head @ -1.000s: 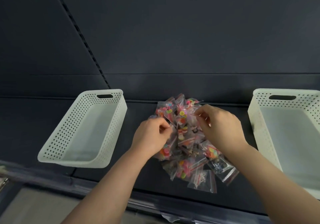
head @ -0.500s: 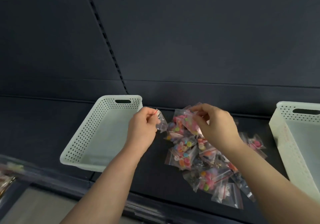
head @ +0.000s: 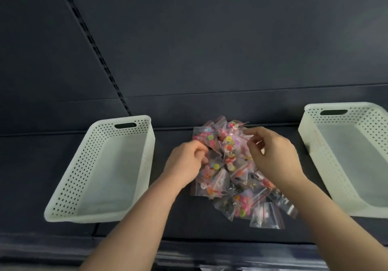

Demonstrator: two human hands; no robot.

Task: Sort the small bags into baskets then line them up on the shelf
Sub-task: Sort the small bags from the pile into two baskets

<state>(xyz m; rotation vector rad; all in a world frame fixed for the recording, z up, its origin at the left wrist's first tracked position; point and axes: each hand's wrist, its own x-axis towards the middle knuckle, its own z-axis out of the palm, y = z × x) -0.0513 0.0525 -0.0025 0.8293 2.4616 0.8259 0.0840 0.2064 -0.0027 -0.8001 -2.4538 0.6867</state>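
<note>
Picking Single Bags From the Pile

I read the step in hand as pulling bags one at a time out of the pile of small bags (head: pixel 231 165). The pile lies mid-shelf (head: pixel 178 226), between the left basket (head: pixel 144 123) and the right basket (head: pixel 357 111). Neither basket shows a bag inside, so I judge the sorting barely begun.

Grip state:
1. My right hand (head: pixel 273 155) pinches the top edge of a rear bag (head: pixel 238 139) between thumb and forefinger.
2. My left hand (head: pixel 185 163) has its fingers curled against the pile's left edge. I cannot tell whether a bag sits between them.

To do the step well:
1. Pinch at the red seal strip, which is likely the stiffest part. The clear film looks slippery and the bags overlap.
2. Lift straight up and check that no neighbouring bag rides along.
3. Read the contents through the film before choosing a basket.
4. Release each bag well inside the basket wall, not on the rim.
</note>
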